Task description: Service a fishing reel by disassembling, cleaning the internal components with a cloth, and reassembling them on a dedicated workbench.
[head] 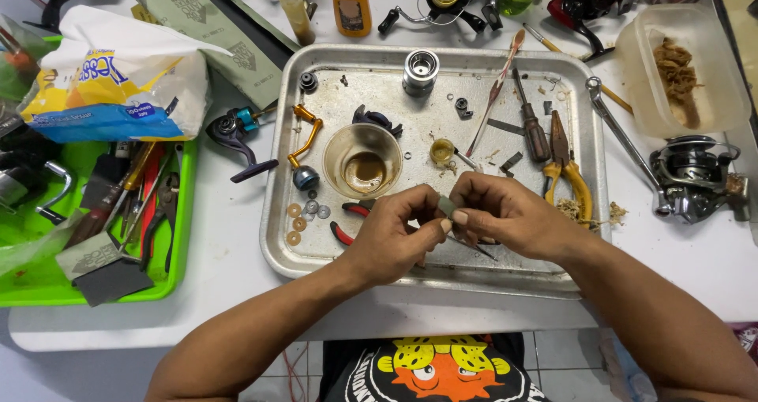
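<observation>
Left hand (pixel 392 232) and right hand (pixel 505 212) pinch small grey part (pixel 446 205) between fingertips, above metal tray (pixel 588 133). White-yellow-blue bag (pixel 110 78) far left, over green tray (pixel 183 236). Orange bottle (pixel 351 5) at top.

Left hand (pixel 392 232) and right hand (pixel 505 216) pinching a small grey piece (pixel 446 205) above metal tray (pixel 316 248).

- A white worktop (pixel 229 268) carries everything.
- A metal tray (pixel 278 236) sits at the middle, close to the near edge.
- A green tray (pixel 180 236) of hand tools lies at the left edge.
- A printed plastic bag (pixel 118 78) rests behind the green tray.
- A clear plastic tub (pixel 726 94) stands toward the far right corner.
- A silver fishing reel (pixel 695 177) lies at the right edge, a long wrench (pixel 624 137) just beside it.
- An orange bottle (pixel 351 5) stands along the far edge.
</observation>
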